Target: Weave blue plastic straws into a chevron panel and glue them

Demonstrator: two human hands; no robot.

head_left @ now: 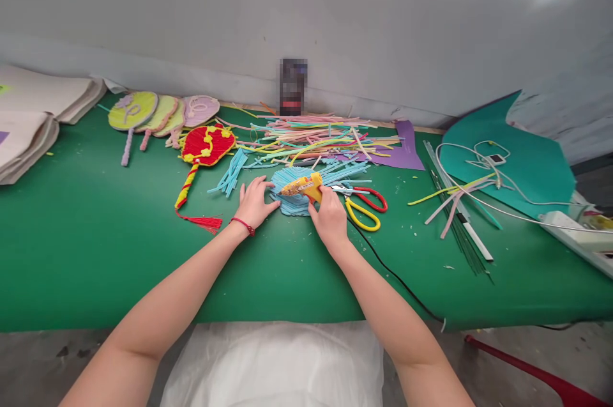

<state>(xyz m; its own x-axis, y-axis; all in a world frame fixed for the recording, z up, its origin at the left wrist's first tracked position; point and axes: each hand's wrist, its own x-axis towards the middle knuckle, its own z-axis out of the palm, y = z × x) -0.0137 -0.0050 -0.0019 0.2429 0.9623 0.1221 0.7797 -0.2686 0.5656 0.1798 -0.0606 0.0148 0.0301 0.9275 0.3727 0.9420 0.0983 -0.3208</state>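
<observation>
Green work surface, its far edge against a pale wall; small scraps scattered on it. Blue fuzzy-stem piece lies flat about midway between the left and right ends, nearer the far edge than the near one. Left hand: partly open, fingers spread, thumb and fingertips at the left side of the blue piece; grips nothing. Right hand: closed around the handle of a yellow glue gun, nozzle pointing left above the blue piece; cannot tell whether the tip touches it. Black cord runs to the near edge. Scissors, one red and one yellow handle, lie just right of the right hand. Loose blue stems lie beyond the left hand. Along the far edge: multicoloured stem pile, partly over a purple sheet. Left of the pile: red fan with tassel. Pale fans toward the far left corner. Teal sheet toward the far right corner.
</observation>
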